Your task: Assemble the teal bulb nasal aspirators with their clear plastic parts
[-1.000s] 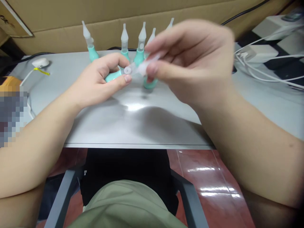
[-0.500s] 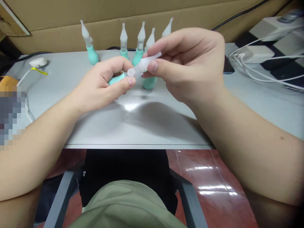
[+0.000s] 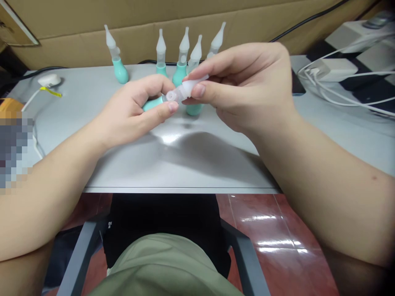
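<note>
Between my hands lies a tilted nasal aspirator (image 3: pixel 171 96) with a teal bulb and a clear collar. My left hand (image 3: pixel 138 107) is closed round its bulb, the thumb along the collar. My right hand (image 3: pixel 243 86) pinches the aspirator's white tip (image 3: pixel 189 87) between thumb and fingers, and the tip meets the collar. Behind my hands more such aspirators stand upright: one at the left (image 3: pixel 120 70), one in the middle (image 3: pixel 161 49), another beside it (image 3: pixel 184 45), one partly behind my right hand (image 3: pixel 196 51), and one further right (image 3: pixel 217 39) with its bulb hidden.
The grey table (image 3: pixel 173 168) has its front edge near my lap. A white plug-like device (image 3: pixel 49 80) with a cable lies at the left. White adapters (image 3: pixel 333 70) and tangled cables are at the right. A cardboard wall (image 3: pixel 92 24) closes off the back.
My right fingers have shifted along the white tip and now cover its narrow end. My left hand, on the bulb, has moved very slightly right.
</note>
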Action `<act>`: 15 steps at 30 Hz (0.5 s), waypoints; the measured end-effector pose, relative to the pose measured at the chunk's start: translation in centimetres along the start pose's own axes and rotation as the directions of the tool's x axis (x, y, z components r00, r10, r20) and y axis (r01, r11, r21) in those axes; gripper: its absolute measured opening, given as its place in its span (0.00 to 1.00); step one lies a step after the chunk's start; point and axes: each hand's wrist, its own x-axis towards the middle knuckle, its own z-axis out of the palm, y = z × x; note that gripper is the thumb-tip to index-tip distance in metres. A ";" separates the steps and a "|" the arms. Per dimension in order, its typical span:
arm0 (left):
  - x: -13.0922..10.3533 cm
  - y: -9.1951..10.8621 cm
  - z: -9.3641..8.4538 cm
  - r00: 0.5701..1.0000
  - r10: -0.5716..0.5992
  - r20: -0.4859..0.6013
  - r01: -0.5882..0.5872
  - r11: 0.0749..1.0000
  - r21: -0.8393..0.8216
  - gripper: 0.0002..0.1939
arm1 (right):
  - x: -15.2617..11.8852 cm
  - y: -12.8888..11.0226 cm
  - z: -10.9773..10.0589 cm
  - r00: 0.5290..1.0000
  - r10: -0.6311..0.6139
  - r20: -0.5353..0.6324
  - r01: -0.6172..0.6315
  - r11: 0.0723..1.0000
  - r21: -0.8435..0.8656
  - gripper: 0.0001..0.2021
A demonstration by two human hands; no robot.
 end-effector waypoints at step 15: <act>0.2 1.5 0.4 0.966 -0.246 -0.078 0.251 0.966 0.055 0.12 | -0.3 -1.1 -0.1 0.989 0.140 -0.056 -0.147 0.981 -0.127 0.11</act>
